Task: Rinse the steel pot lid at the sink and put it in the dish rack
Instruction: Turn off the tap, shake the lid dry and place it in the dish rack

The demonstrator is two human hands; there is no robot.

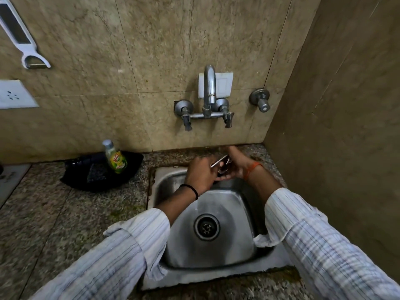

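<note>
Two arms in striped sleeves (134, 241) reach over a steel sink (216, 276) set in a speckled granite counter (54, 213). At the basin's far edge, the left hand (201, 173) and right hand (234, 164) close together around the steel pot lid (219, 162), below the wall-mounted tap (208, 92).

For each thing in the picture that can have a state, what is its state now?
steel lid: held tilted over the back of the sink, between both hands.
left hand: closed on the lid's left edge.
right hand: holding the lid from the right.
tap: no running water visible.
sink: no dishes in it, drain uncovered.
soap bottle: capped, leaning in the black tray.
</note>
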